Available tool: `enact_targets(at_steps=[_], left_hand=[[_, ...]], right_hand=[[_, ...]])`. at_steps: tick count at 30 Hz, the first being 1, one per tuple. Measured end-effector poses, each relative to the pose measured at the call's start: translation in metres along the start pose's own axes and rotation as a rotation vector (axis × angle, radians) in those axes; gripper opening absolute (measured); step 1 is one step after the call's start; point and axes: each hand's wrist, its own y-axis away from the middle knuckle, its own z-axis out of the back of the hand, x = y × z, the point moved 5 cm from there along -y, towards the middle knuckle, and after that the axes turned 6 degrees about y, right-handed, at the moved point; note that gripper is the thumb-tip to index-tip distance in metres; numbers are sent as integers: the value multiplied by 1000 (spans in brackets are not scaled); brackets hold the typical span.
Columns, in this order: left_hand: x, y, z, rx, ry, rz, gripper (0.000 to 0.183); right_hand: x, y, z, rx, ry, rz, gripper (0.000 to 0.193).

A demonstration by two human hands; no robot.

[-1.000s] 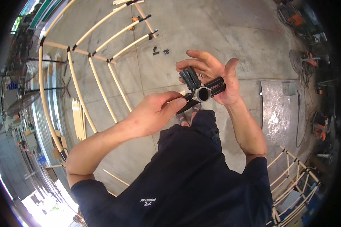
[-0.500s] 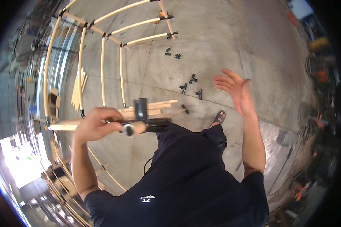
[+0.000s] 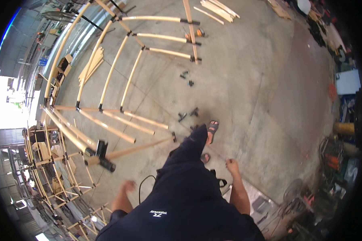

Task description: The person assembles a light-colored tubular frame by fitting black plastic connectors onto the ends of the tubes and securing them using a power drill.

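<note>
My left hand [image 3: 128, 187] hangs low at my left side, smeared by motion, so its fingers do not show clearly. Away from my body on the right, my right hand [image 3: 231, 164] has its fingers curled in, and nothing shows in them. A black T-shaped pipe joint [image 3: 101, 149] sits on the near end of a pale wooden pole, ahead of my left hand and apart from it. That pole belongs to a frame of poles [image 3: 80, 101] held together by black joints. Another pole [image 3: 136, 150] runs from beneath the fitted joint toward a black joint [image 3: 174, 137].
Loose black joints [image 3: 194, 112] lie on the concrete floor ahead of my feet. Pale boards [image 3: 93, 66] rest beyond the frame at left, with more planks [image 3: 221, 10] at the far end. An orange tool [image 3: 200, 33] lies by the frame. More pole racks [image 3: 56, 172] stand at left.
My left hand has let go of the pole with the black joint and dropped to my side. My right hand has lowered and its fingers have curled. My body has turned and shifted.
</note>
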Motion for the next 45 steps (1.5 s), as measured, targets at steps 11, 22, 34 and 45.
enact_targets(at_steps=[11, 22, 34, 45], left_hand=[[-517, 122, -276, 518, -167, -779, 42], [-1022, 222, -110, 194, 1081, -647, 35], [-1023, 221, -129, -594, 933, -422, 39], [-1049, 227, -142, -762, 628, 151, 38]], right_hand=[[203, -241, 259, 246, 384, 102, 38], [634, -560, 445, 6, 460, 435, 38], [794, -983, 117, 623, 1180, 750, 47], [860, -1226, -136, 699, 1241, 917, 71]])
